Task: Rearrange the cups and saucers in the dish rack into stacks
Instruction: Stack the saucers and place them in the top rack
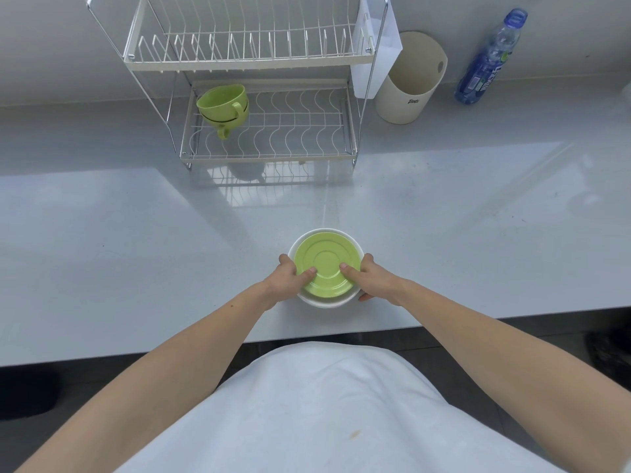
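A green saucer (326, 257) lies on top of a white saucer stack (322, 303) near the counter's front edge. My left hand (288, 279) grips the stack's left side, thumb on the green saucer. On the right side, my right hand (370, 279) holds it the same way. In the white wire dish rack (269, 155), two green cups (223, 107) sit nested at the left of the lower shelf, handles to the right and front. The rack's upper shelf holds nothing.
A cream bucket (411, 80) stands right of the rack, with a white cutlery holder (377, 46) hanging on the rack's right end. A blue water bottle (488, 59) stands at the far right. The grey counter (136, 250) spreads wide around the stack.
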